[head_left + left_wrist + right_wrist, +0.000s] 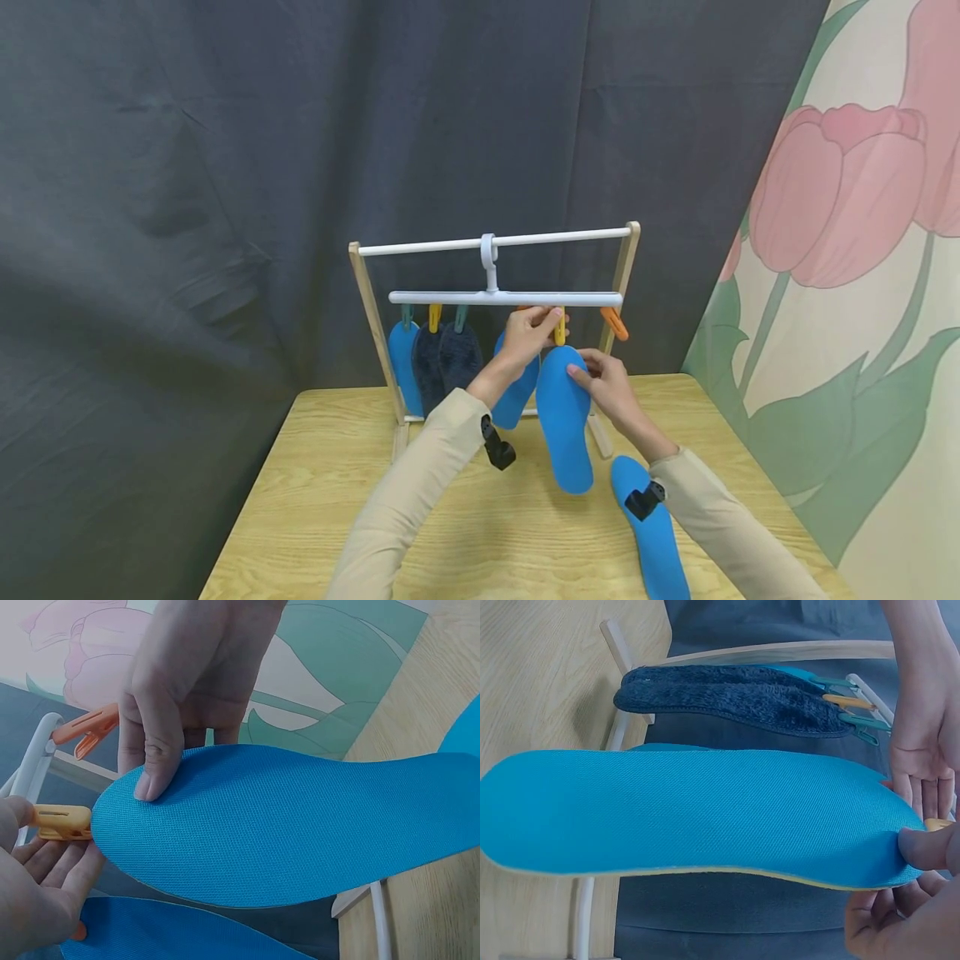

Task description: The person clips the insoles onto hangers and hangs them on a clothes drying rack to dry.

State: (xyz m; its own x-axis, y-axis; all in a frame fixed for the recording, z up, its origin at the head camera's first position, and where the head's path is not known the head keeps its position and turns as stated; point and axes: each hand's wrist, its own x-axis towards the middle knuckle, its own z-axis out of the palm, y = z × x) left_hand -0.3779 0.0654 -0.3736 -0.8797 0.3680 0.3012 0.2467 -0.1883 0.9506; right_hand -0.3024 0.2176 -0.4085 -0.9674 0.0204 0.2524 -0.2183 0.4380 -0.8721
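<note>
A blue insole (564, 421) hangs toe-down under a yellow clothespin (559, 327) at the right part of the white hanger (442, 297). My left hand (527, 335) pinches that clothespin, whose tip meets the insole's upper end in the left wrist view. With thumb in front and fingers behind, my right hand (609, 385) holds the insole near its top edge. Behind my left hand hangs another blue insole (516, 396). An orange clothespin (613, 323) hangs tilted at the hanger's right end, holding nothing.
Dark fuzzy insoles (735, 701) and a blue insole (403, 367) hang from clothespins at the hanger's left. A wooden stand (375, 325) with a white rod carries the hanger. One more blue insole (660, 546) lies on the table (300, 500) beneath my right forearm.
</note>
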